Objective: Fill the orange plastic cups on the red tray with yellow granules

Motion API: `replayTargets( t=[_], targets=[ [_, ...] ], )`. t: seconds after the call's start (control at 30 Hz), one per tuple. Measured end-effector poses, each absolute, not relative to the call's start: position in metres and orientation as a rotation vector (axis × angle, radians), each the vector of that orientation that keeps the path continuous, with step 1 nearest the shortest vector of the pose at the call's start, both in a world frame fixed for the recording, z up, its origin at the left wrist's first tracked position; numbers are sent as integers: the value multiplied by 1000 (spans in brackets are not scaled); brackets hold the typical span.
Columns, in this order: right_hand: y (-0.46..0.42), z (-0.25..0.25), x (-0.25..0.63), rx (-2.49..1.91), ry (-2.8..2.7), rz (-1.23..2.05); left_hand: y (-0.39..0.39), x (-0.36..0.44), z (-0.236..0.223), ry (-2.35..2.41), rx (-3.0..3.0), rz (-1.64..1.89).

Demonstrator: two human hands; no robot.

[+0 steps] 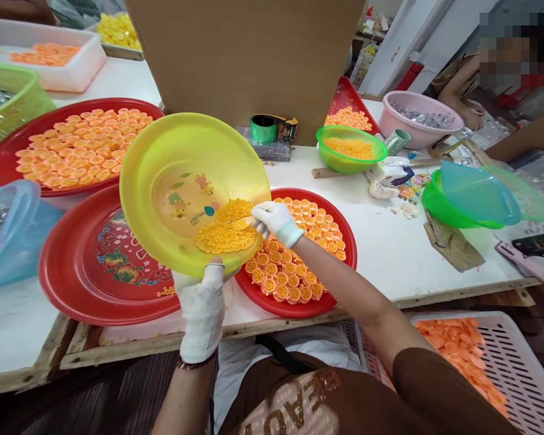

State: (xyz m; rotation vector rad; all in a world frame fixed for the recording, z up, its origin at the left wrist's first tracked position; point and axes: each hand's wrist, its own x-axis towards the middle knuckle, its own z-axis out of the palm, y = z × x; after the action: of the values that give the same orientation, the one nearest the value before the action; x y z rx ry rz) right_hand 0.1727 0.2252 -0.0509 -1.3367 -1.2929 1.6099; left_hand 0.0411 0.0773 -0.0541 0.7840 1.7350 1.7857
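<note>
My left hand [202, 308], in a white glove, grips the lower rim of a yellow basin [163, 175], which is tilted toward me. Small yellow-orange pellets [222, 238] are heaped at the basin's lower right. In my right hand [276, 220], also gloved, is a small pale scoop [242, 223] whose tip is in the pellets; the fingers are closed around its handle. Below my right hand lies a red tray [351, 260] packed with small orange cups [294, 293], many holding yellow bits. Partly under the basin sits another red tray [72, 272] with a printed fruit pattern and a few pellets.
A red tray of orange pieces [86, 148] stands at the left beside a blue basin [13, 241]. Behind are a cardboard panel [245, 60], a tape dispenser [272, 128] and a green bowl [351, 160]. Another person's arm [457, 90] is at the far right.
</note>
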Motion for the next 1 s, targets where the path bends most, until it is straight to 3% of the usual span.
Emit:
replayTargets(
  t=[0.27, 0.7, 0.87, 1.0],
  targets=[
    [244, -47, 216, -1243, -984, 1665, 76, 32, -44, 1663, 665, 1875],
    [244, -82, 235, -1314, -1687, 735, 73, 20, -40, 1722, 714, 1876],
    [238, -60, 227, -1316, -1421, 969, 76, 27, -48, 1685, 712, 1891],
    [229, -45, 206, -1236, -1597, 994, 78, 36, -55, 1672, 706, 1831]
  ],
)
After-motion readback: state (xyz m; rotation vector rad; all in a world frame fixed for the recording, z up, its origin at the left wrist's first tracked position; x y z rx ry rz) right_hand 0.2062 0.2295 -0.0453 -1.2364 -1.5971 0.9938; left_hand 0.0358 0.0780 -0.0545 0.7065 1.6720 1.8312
